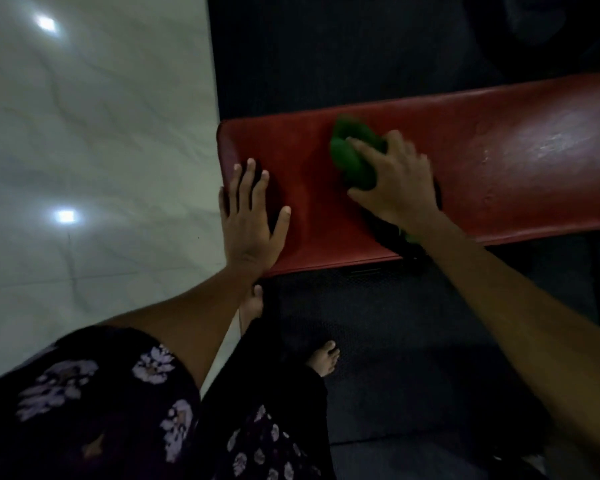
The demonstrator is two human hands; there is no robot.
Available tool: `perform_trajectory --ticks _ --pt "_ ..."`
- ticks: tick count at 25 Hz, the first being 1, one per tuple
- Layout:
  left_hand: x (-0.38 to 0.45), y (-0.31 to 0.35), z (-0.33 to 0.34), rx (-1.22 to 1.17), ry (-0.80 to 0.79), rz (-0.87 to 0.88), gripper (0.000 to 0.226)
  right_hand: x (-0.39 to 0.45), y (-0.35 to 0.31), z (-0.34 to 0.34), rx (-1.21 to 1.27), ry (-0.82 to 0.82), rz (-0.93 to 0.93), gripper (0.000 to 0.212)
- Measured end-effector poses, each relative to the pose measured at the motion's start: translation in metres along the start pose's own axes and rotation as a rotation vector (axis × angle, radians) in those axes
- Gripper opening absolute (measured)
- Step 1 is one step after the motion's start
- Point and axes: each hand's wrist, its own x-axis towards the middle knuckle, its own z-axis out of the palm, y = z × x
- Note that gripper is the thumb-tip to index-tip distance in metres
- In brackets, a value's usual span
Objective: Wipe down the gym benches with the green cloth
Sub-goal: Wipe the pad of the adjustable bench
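Observation:
A red padded gym bench [499, 161] runs from the middle of the view off the right edge. A bunched green cloth [352, 154] lies on its pad near the left end. My right hand [395, 185] grips the cloth from the near side, fingers curled over it, and looks blurred. My left hand [248, 216] rests flat on the bench's left end with fingers spread and straight.
A pale glossy tiled floor [94, 150] with two light reflections fills the left side. Dark rubber matting [378, 341] lies under and around the bench. My bare feet [323, 358] stand on the mat just before the bench's near edge.

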Motion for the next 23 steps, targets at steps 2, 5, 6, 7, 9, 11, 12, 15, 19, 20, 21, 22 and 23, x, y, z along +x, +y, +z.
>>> perform_trajectory --ticks 2,5,6,7,9,11,12,15,19,20,21,22,23 --pt "-0.001 -0.001 0.002 -0.011 0.003 -0.004 0.061 0.006 0.006 -0.001 0.157 0.090 0.325 0.073" --pt "-0.005 -0.003 0.004 -0.012 0.009 -0.003 0.060 0.011 -0.031 0.008 0.096 0.098 0.325 0.074" --pt "-0.005 -0.004 0.003 -0.010 0.006 0.000 0.060 0.009 -0.041 0.011 0.044 0.062 0.173 0.074" --pt "-0.004 -0.003 0.003 -0.012 0.006 0.002 0.060 0.006 -0.045 0.012 0.001 0.009 0.016 0.075" --pt "-0.002 0.003 0.001 -0.058 -0.014 0.007 0.061 0.007 -0.034 0.006 -0.017 -0.022 -0.077 0.075" --pt "0.002 0.005 -0.002 -0.141 -0.039 0.004 0.064 0.017 -0.031 0.000 0.110 0.091 0.221 0.073" --pt "0.004 0.003 -0.004 -0.180 -0.042 0.004 0.065 0.022 -0.040 0.001 0.171 0.157 0.381 0.072" --pt "0.010 -0.028 -0.017 -0.125 -0.039 0.185 0.058 0.028 -0.085 0.011 0.061 0.131 0.263 0.071" --pt "0.065 -0.076 -0.038 -0.052 -0.083 0.244 0.057 0.032 -0.089 0.008 0.074 0.089 0.161 0.072" --pt "0.078 -0.080 -0.041 -0.093 -0.142 0.177 0.059 0.036 -0.094 0.010 0.105 0.136 0.267 0.071" --pt "0.088 -0.081 -0.044 -0.181 -0.195 0.130 0.057 0.037 -0.105 0.013 0.126 0.161 0.349 0.071" --pt "0.095 -0.081 -0.046 -0.301 -0.216 0.097 0.051 0.035 -0.123 0.017 0.128 0.156 0.390 0.071" --pt "0.099 -0.081 -0.048 -0.426 -0.208 0.050 0.044 0.029 -0.141 0.021 0.117 0.125 0.374 0.071"
